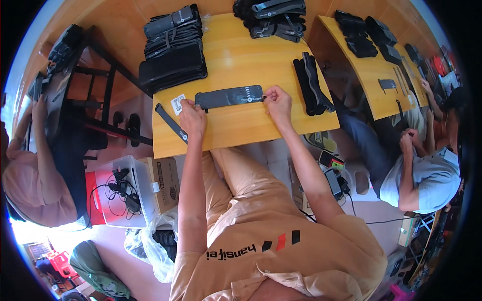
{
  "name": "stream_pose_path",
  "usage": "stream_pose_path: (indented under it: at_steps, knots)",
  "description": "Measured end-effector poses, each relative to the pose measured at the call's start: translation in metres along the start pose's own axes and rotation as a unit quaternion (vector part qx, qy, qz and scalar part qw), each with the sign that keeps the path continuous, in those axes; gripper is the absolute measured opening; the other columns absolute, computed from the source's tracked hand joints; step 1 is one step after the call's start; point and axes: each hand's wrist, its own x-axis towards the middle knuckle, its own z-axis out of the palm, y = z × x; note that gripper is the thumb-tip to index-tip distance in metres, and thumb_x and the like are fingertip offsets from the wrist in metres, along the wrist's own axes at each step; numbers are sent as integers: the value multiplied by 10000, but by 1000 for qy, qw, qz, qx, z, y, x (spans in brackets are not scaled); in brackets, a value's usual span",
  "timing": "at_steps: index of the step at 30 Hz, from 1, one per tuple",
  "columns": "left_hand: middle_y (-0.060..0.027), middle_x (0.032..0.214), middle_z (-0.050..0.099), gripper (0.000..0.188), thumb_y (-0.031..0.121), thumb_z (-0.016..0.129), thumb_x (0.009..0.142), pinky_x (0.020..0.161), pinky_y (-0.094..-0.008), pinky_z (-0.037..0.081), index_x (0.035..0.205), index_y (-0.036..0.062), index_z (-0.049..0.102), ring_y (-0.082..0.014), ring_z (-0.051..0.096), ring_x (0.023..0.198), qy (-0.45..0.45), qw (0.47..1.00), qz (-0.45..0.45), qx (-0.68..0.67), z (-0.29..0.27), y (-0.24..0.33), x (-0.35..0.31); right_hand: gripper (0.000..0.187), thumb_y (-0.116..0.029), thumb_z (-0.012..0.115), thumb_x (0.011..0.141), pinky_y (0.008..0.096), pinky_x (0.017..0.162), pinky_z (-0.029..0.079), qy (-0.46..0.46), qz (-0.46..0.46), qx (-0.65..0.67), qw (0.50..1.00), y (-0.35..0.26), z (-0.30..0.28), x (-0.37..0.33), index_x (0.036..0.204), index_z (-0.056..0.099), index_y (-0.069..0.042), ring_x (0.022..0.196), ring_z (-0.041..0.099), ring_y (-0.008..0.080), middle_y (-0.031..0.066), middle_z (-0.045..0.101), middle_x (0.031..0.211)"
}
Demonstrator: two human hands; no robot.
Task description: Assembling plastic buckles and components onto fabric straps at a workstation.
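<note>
A dark grey flat band (228,97) with white printing and rounded ends lies across the near part of the wooden table between my hands. My left hand (192,120) is closed at its left end, with the fingertips partly hidden. At the other end, the fingers of my right hand (278,104) pinch the band's edge beside a small dark tab. A white printed label (177,105) touches the fingers of my left hand; whether they grip it is unclear. Left of that hand, a narrow dark strap (171,122) slants toward the table's front edge.
Stacked black bands (173,62) stand at the table's (241,55) back left, and another pile (277,22) at the back. Folded dark bands (310,84) lie at the right. Below left is a clear bin (143,188) with cables. People work at tables on both sides.
</note>
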Motion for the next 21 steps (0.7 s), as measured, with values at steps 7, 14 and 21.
stream_pose_path:
  at_steps: [7,14,21]
  knots:
    - [-186,969,563,332,124,596,802,758,-422,420,1090,-1,488,-367,525,846,79,967,234,-66,-2,25,-23,239,83,497,753,319,723,494,-46,-20,63,997,-10,-19,1,978,565,43,806,583,255,149,573,903]
    - [-139,1454,220,706,447,478,866,1065,-472,187,1377,11,261,-269,195,1349,-119,918,363,109,38,42,-47,456,-111,497,858,414,1042,273,-161,-213,-285,920,-6,12,-6,1293,392,-21,1288,309,314,143,344,1386]
    - [-165,1456,202,800,531,437,854,1070,-464,167,1383,-26,212,-280,193,1348,-65,941,297,145,34,22,-45,495,-237,428,914,458,1074,187,-187,-192,-376,887,-5,11,-8,1358,318,-49,1321,263,263,109,279,1434]
